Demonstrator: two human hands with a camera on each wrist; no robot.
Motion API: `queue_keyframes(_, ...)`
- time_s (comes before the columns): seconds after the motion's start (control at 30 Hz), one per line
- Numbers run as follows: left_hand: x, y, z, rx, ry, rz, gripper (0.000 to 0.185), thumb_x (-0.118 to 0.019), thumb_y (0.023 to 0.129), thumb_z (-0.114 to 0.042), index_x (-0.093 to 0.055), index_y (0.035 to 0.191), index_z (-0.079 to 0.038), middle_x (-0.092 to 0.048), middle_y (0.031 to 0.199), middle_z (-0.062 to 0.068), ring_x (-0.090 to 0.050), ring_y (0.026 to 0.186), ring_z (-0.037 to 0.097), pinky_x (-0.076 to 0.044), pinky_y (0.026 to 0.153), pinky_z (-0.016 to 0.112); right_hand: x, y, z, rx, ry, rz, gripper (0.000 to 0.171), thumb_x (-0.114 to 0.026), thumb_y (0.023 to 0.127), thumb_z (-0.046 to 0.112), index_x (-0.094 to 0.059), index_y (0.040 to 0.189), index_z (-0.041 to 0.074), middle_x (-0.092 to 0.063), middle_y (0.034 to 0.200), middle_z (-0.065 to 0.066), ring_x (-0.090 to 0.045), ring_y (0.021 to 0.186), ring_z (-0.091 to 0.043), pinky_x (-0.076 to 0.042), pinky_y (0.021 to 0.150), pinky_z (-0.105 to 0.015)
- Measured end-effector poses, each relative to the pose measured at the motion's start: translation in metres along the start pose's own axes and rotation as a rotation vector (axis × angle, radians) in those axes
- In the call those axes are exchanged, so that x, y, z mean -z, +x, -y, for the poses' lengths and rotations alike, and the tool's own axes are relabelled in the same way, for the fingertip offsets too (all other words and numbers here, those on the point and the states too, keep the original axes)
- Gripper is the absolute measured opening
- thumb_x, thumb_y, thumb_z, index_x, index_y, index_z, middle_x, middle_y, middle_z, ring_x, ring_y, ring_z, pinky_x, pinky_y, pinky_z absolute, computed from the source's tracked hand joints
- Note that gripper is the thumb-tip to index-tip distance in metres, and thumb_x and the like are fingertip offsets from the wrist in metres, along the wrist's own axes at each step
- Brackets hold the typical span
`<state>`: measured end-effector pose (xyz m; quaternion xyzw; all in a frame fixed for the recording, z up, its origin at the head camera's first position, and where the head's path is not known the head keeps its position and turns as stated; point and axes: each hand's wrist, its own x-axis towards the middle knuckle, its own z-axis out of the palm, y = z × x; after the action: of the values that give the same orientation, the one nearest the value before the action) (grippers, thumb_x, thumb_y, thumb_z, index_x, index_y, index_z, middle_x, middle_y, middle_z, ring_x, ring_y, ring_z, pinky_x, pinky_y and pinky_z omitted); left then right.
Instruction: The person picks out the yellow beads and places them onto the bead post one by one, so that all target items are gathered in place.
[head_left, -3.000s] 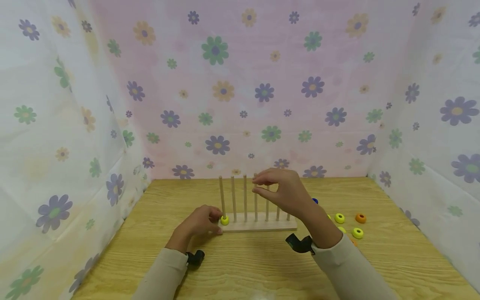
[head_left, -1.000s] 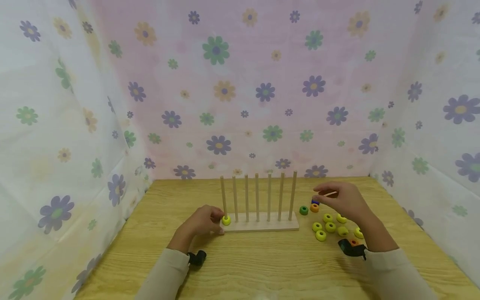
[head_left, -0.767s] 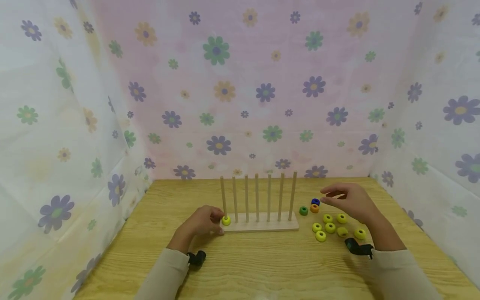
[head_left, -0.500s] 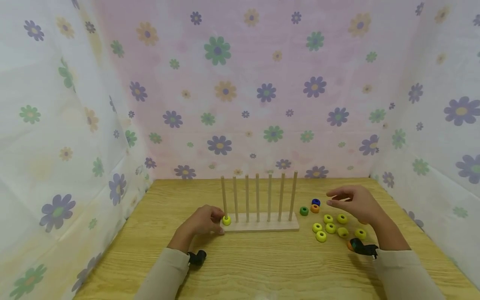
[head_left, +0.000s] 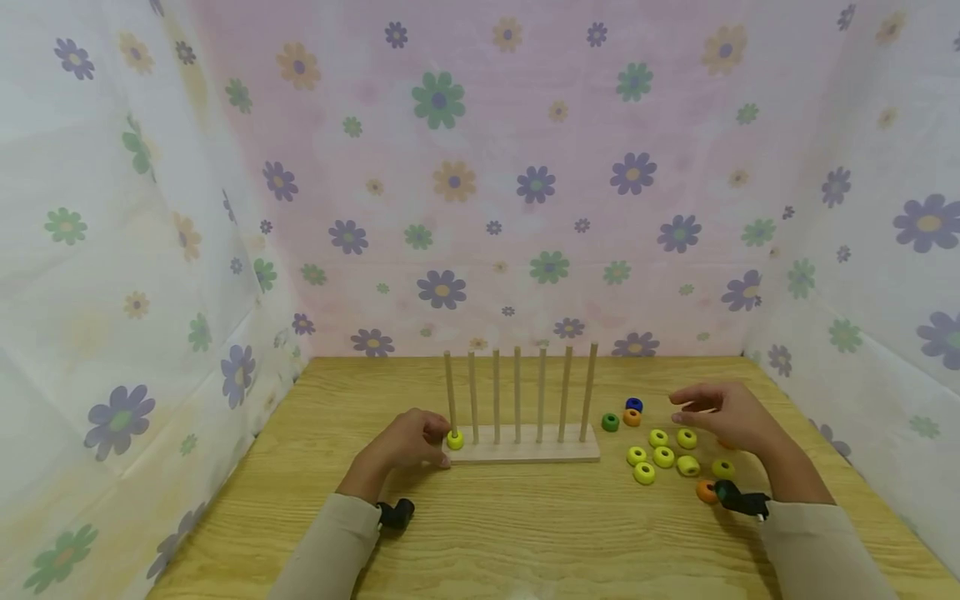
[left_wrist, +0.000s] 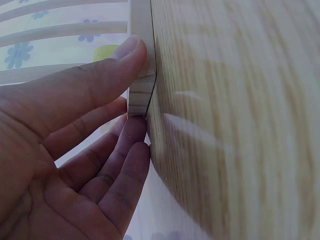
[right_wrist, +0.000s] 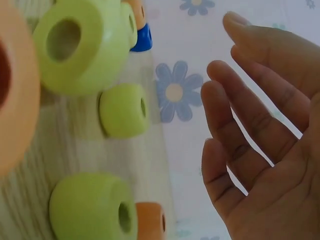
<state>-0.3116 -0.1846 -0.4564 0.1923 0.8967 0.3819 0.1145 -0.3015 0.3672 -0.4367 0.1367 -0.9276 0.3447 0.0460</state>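
Observation:
My left hand (head_left: pixel 405 442) holds the left end of a wooden peg stand (head_left: pixel 525 454). In the left wrist view the thumb lies on the front of the base (left_wrist: pixel 142 85), and the other fingers reach round its end. One yellow bead (head_left: pixel 455 440) sits at the bottom of the leftmost peg, and the other pegs are bare. Over the right side of the table hovers my right hand (head_left: pixel 731 417), fingers apart and nothing between them. Beneath and beside it lie loose beads, among them a yellow bead (head_left: pixel 687 438) and an orange bead (head_left: pixel 707 491) partly hidden by the wrist camera.
A blue bead (head_left: pixel 634 405), another orange bead (head_left: pixel 632 417) and a green bead (head_left: pixel 611 422) lie right of the stand. Several yellow beads (head_left: pixel 663 457) are scattered nearer the front. Flowered cloth (head_left: pixel 487 250) encloses the wooden table (head_left: pixel 510 533) behind and at the sides.
My right hand has moved from the pegs to above the beads, then further right and slightly lower, uncovering the blue bead. My left hand stays at the stand's end.

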Motion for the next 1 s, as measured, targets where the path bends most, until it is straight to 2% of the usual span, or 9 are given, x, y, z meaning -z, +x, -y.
queue_keyframes(0.17,-0.001,0.0,-0.001,0.017,-0.005,-0.009,0.043,-0.092,0.078,-0.013,-0.076,0.119,-0.015,-0.071,0.114,0.002,-0.063,0.102,0.02,-0.056,0.091,0.045,-0.001,-0.002,-0.01,-0.025,0.035,0.045,0.045,-0.076,0.096,0.035,-0.071,0.13,0.006,-0.072,0.126,-0.018,-0.07,0.097,-0.006,-0.057,0.078,-0.023)
queue_keyframes(0.33,-0.003,-0.001,-0.001,0.01,-0.002,-0.004,0.043,-0.091,0.079,-0.013,-0.076,0.119,-0.015,-0.072,0.115,0.002,-0.063,0.104,0.021,-0.055,0.094,0.047,-0.003,-0.004,-0.016,-0.049,0.05,0.084,0.044,-0.077,0.095,0.031,-0.07,0.131,0.005,-0.071,0.128,-0.018,-0.071,0.1,-0.011,-0.058,0.078,-0.023)
queue_keyframes(0.6,-0.002,-0.001,0.0,0.009,-0.009,0.001,0.041,-0.09,0.08,-0.015,-0.076,0.119,-0.018,-0.07,0.111,-0.001,-0.058,0.095,0.019,-0.053,0.085,0.04,-0.002,-0.004,-0.023,-0.086,0.07,0.128,0.051,-0.079,0.093,0.034,-0.069,0.133,0.004,-0.071,0.127,-0.018,-0.071,0.101,-0.01,-0.059,0.079,-0.025)
queue_keyframes(0.8,-0.001,0.0,-0.001,0.016,-0.012,-0.004,0.042,-0.091,0.079,-0.015,-0.076,0.119,-0.016,-0.07,0.113,-0.001,-0.059,0.098,0.018,-0.054,0.088,0.04,-0.002,-0.003,-0.025,-0.091,0.062,0.169,0.048,-0.079,0.093,0.032,-0.069,0.132,0.005,-0.072,0.125,-0.015,-0.069,0.106,-0.021,-0.058,0.081,-0.026)
queue_keyframes(1.0,-0.001,0.0,0.0,0.02,-0.012,-0.007,0.044,-0.091,0.08,-0.016,-0.076,0.121,-0.017,-0.07,0.117,-0.001,-0.061,0.103,0.019,-0.055,0.093,0.043,-0.004,-0.004,-0.025,-0.094,0.052,0.196,0.047,-0.081,0.091,0.029,-0.07,0.13,0.004,-0.073,0.124,-0.014,-0.07,0.104,-0.02,-0.059,0.081,-0.028)
